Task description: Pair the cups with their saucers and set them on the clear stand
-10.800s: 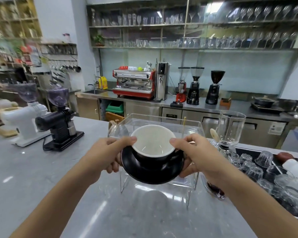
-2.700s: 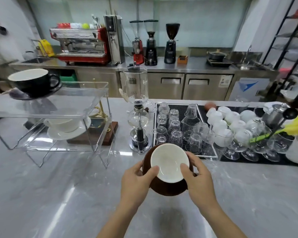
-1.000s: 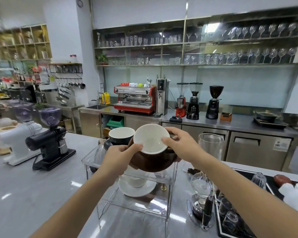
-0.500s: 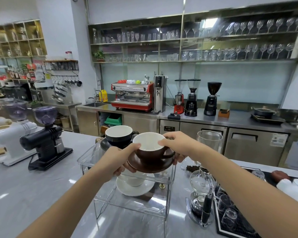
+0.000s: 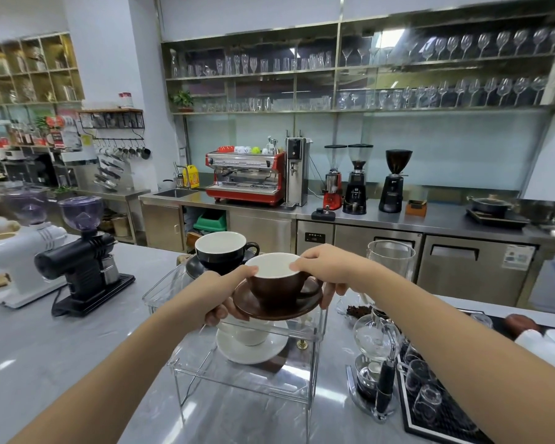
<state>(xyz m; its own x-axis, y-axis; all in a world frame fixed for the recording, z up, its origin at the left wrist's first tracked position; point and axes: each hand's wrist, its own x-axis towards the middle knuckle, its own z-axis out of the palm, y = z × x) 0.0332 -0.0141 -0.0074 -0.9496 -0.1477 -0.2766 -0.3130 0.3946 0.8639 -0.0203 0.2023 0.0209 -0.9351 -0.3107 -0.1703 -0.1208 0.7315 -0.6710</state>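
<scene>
A brown cup (image 5: 274,283) with a white inside sits on its brown saucer (image 5: 279,307). My left hand (image 5: 215,290) grips the saucer's left rim, thumb on the cup's lip. My right hand (image 5: 325,270) grips the right side the same way. I hold the pair level at the top tier of the clear stand (image 5: 237,384), at its near right end; whether it touches the tier I cannot tell. A black cup (image 5: 221,249) on a black saucer (image 5: 192,268) stands on the top tier behind. A white cup (image 5: 247,334) on a white saucer (image 5: 252,350) stands on the lower tier.
A glass siphon brewer (image 5: 378,344) stands just right of the stand. A black mat (image 5: 436,411) with several upturned glasses lies at the right. A black grinder (image 5: 84,257) and a white grinder (image 5: 20,251) stand on the grey counter (image 5: 45,347) at the left.
Both hands have lowered the brown cup and saucer a little toward the top tier's near right end. The pair stays level.
</scene>
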